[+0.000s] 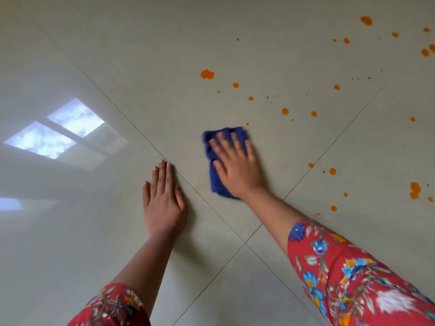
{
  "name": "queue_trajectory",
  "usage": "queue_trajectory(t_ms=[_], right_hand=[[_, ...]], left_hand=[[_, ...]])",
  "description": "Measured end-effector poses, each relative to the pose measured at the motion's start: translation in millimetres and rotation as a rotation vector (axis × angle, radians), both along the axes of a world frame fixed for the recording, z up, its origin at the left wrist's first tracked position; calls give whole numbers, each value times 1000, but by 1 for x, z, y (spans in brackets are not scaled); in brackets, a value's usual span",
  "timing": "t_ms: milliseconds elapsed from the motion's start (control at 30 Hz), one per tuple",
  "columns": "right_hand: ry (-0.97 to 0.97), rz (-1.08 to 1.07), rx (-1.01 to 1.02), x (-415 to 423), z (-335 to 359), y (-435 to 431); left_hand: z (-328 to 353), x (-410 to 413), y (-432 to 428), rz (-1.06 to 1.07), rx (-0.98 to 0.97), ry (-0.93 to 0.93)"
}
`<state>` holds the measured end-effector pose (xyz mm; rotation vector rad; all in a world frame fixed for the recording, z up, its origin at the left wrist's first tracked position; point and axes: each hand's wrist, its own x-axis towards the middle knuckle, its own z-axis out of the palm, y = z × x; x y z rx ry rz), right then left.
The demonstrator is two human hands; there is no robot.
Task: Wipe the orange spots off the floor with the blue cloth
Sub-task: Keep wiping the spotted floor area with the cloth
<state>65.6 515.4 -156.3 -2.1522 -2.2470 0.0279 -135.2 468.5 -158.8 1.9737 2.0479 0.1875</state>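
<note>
open floor (270, 31) ahead of blue cloth (215, 161), left hand (163, 198) planted beside it

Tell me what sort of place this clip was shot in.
Likely an indoor room, perhaps in a home: a glossy tiled floor with thin grout lines, and a window reflection with sky in its sheen. Nothing else of the room shows.

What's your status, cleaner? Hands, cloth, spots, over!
Right hand flat, pressing blue cloth to floor. Left hand flat on bare tile. Many orange spots left ahead and right. Nothing blocking.
</note>
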Motion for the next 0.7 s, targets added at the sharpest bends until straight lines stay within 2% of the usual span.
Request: queue_trajectory(t_ms=[67, 100, 133, 200, 267, 300, 367, 400, 433, 467, 533, 567, 600, 633, 700], right_hand=[[53, -229, 48, 4, 0, -26], [71, -240, 40, -5, 1, -50], [74, -160, 16, -22, 2, -71], [95, 163, -96, -53, 4, -89], [58, 356, -88, -53, 5, -49], [37, 314, -84, -46, 6, -25], [36, -34, -61, -20, 8, 8], [46, -205, -38, -14, 8, 4], [72, -250, -30, -16, 6, -12], [61, -140, -46, -19, 5, -41], [25, 304, -128, -14, 6, -113], [19, 434, -172, 6, 10, -127], [-15, 476, -152, 28, 8, -122], [-74, 410, -114, 45, 5, -108], [-75, 38, -68, 61, 4, -63]], left_hand=[[-1, 0, -1, -5, -4, -3], [-1, 0, -2, -1, 0, -4], [-1, 0, -1, 5, -1, -8], [-2, 1, 0, 3, -12, -14], [-1, 1, 0, 2, -7, -24], [0, 0, 0, -1, -8, -30], [1, -1, -1, -20, -14, -26], [1, -1, -1, -31, -13, -21], [1, -2, -1, -30, -10, -20], [1, -2, -1, -26, -7, -25], [3, -2, -2, -63, -6, -22], [5, -1, -4, -112, -4, -18], [6, 0, -3, -163, 5, -18], [7, 0, -3, -201, 15, -21], [7, 1, -5, -244, 23, -6]])
